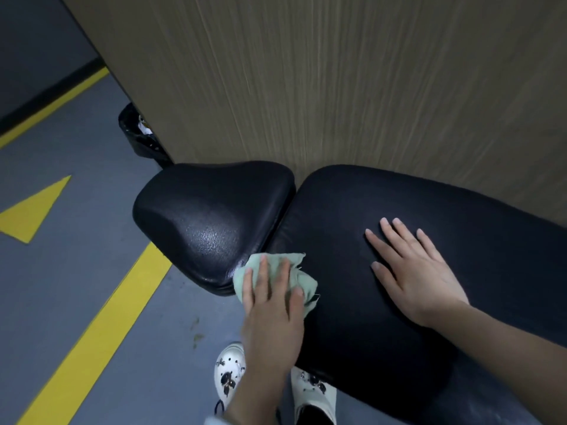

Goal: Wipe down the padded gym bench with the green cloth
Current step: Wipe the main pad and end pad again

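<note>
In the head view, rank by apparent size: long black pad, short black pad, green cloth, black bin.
Long black padded bench section
Short black padded seat section
Crumpled green cloth and black bin: alike, both partly hidden, unranked

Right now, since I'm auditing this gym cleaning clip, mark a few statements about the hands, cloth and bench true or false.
1. The left hand presses the crumpled pale green cloth with straight fingers. True.
2. The cloth lies midway along the long black padded bench section. False: it sits at the near edge, where that section meets the small black padded seat.
3. The right hand lies flat on the long section. True.
4. The right hand holds a spray bottle. False: it holds nothing.
</note>
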A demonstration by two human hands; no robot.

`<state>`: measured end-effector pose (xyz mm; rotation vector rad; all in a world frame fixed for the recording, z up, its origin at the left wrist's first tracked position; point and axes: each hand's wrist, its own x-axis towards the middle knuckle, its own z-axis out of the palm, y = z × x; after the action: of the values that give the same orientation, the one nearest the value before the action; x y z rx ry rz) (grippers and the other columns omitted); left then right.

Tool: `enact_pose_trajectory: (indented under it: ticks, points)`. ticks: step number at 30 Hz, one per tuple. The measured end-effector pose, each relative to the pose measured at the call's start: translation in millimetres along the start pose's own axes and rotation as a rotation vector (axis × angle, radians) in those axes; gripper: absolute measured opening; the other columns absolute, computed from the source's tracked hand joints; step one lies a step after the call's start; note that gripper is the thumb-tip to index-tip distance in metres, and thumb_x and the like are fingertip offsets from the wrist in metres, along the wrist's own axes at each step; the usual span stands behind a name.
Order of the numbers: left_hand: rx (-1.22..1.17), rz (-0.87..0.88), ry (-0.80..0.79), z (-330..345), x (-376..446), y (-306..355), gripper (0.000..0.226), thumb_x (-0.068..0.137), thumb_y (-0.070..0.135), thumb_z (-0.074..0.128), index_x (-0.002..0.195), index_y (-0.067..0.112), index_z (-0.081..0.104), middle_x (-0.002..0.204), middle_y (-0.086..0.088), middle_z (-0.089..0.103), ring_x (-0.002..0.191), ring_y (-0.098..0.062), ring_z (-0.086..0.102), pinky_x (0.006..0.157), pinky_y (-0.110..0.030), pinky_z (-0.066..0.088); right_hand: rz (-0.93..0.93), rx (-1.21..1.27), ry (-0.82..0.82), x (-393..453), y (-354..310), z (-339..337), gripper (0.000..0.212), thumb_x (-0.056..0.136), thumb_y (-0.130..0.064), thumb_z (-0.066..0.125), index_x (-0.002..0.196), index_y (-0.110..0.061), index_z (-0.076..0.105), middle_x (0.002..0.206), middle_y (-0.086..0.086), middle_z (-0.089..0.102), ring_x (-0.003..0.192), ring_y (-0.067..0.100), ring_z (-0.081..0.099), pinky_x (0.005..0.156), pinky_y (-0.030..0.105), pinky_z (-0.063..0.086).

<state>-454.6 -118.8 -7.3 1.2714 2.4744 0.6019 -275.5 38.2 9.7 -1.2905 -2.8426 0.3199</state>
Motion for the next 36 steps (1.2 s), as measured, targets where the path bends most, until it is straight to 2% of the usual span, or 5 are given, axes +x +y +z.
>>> enact_pose_trajectory:
  ticks: [10,14,23,29,36]
  points:
    - [0.098,-0.194,-0.17,31,-44,96,0.054,0.092,0.048,0.028,0.145,0.044,0.029,0.158,0.007,0.019,0.145,-0.023,0.009,0.081,-0.083,0.02,-0.029,-0.023,0.088,4,5,10,0.061,0.095,-0.049,0.005,0.151,-0.027,0.017,0.159,-0.002,0.011,0.147,0.013,-0.001,0.117,0.037,-0.001]
    - [0.279,-0.085,-0.156,20,13,66,0.05,0.097,0.05,0.002,0.139,0.052,-0.023,0.152,0.016,-0.031,0.137,-0.015,-0.035,0.095,-0.076,-0.018,-0.024,-0.042,0.14,4,6,14,0.056,0.1,-0.042,0.013,0.146,-0.021,0.037,0.153,0.005,0.033,0.144,0.02,0.022,0.112,0.041,0.013]
    - [0.325,0.074,-0.157,10,90,74,0.054,0.096,0.05,-0.002,0.146,0.04,-0.02,0.154,0.016,-0.026,0.141,-0.012,-0.028,0.109,-0.065,-0.011,-0.052,0.066,0.185,6,9,16,0.052,0.102,-0.044,0.016,0.146,-0.026,0.037,0.151,-0.004,0.035,0.144,0.011,0.022,0.112,0.038,0.016]
    - [0.28,0.334,-0.03,58,-17,94,0.061,0.075,0.047,0.041,0.132,0.027,0.047,0.136,0.001,0.056,0.13,-0.022,0.041,0.098,-0.067,0.024,-0.007,0.754,0.308,-2,12,-4,0.044,0.096,-0.043,0.039,0.139,-0.043,0.029,0.151,-0.014,0.033,0.138,-0.008,0.024,0.116,0.019,0.013]
    - [0.01,0.319,-0.114,63,-21,148,0.07,0.079,0.027,0.039,0.148,0.022,0.03,0.142,0.005,0.049,0.145,-0.006,-0.002,0.113,-0.052,0.006,0.263,1.042,0.536,-48,22,-37,0.041,0.086,-0.052,0.038,0.123,-0.042,0.052,0.13,-0.021,0.054,0.125,-0.006,0.045,0.1,0.008,0.032]
